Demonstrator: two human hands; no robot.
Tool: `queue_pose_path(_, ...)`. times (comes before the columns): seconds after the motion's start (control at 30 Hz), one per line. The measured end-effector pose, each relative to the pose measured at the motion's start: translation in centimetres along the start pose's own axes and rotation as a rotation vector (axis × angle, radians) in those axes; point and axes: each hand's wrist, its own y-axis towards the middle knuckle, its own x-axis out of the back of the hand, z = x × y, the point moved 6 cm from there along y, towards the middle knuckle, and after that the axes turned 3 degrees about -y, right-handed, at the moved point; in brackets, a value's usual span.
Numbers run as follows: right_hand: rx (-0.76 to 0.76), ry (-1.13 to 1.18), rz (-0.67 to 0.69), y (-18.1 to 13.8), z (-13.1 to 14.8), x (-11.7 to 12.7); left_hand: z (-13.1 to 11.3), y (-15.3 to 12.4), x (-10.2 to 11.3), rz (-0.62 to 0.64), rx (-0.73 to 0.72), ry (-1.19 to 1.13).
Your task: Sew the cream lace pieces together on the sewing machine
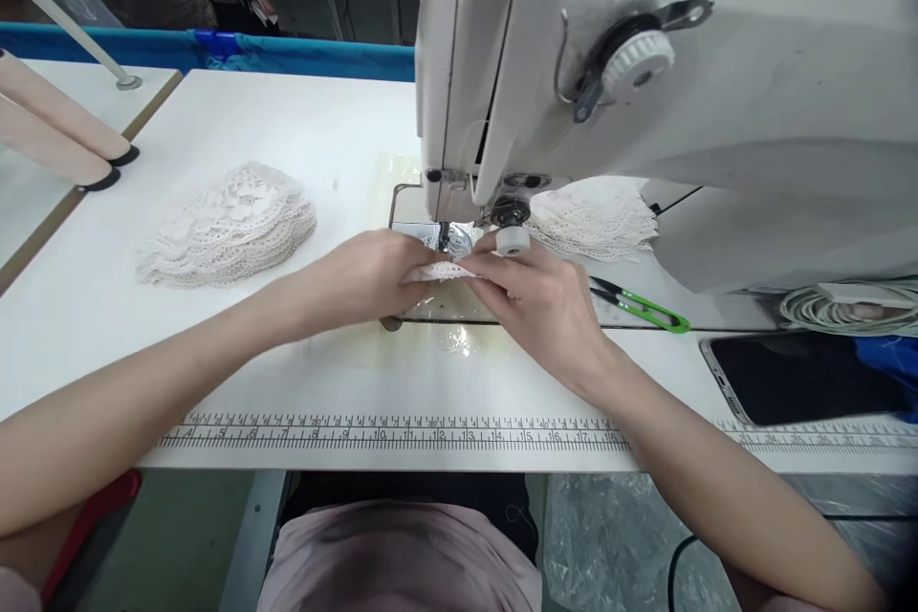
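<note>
Between my two hands, just in front of the needle area of a white sewing machine (pixel 473 67), is a small piece of white lace (pixel 445 272). My left hand (pixel 365 277) pinches its left end. My right hand (pixel 537 296) grips the right end, fingers closed beneath the machine head. The presser foot (pixel 444 237) is right behind the lace, close to my fingertips. To the left lies a pile of white lace pieces (pixel 229 225). Another lace pile (pixel 595 218) sits behind my right hand, under the machine arm, partly hidden.
Green-handled thread snips (pixel 638 304) lie right of my right hand. Farther right are a phone (pixel 803 378) and a coil of pale cord (pixel 853 309). A ruler strip (pixel 402 433) runs along the table's front edge. Two pinkish rolls (pixel 57 124) stick out at the left.
</note>
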Motion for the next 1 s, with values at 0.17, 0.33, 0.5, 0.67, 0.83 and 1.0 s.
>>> queue_pose_path(0.17, 0.004, -0.011, -0.117, 0.3, -0.6, -0.2, 0.7, 0.9, 0.9, 0.033, -0.021, -0.111)
queue_pose_path(0.33, -0.035, 0.023, -0.052, 0.5, -0.6, -0.2, 0.8, 0.2, 1.0, 0.081, -0.108, -0.278)
queue_pose_path(0.5, 0.053, 0.032, 0.082, 0.1, 0.3, -0.2, -0.4, -1.5, -0.3, -0.098, -0.322, -0.061)
queue_pose_path(0.67, 0.346, -0.163, 0.117, -0.6, 2.0, -0.1, -2.8, -4.6, -2.3, -0.511, -0.447, 0.563)
queue_pose_path(0.83, 0.367, -0.181, 0.162, -0.6, 2.3, -0.3, -2.9, -5.1, -3.1, -0.459, -0.409, 0.600)
queue_pose_path(1.0, 0.358, -0.179, 0.160, -0.6, 2.4, -0.4, -2.4, -4.9, -3.0, -0.436, -0.417, 0.550)
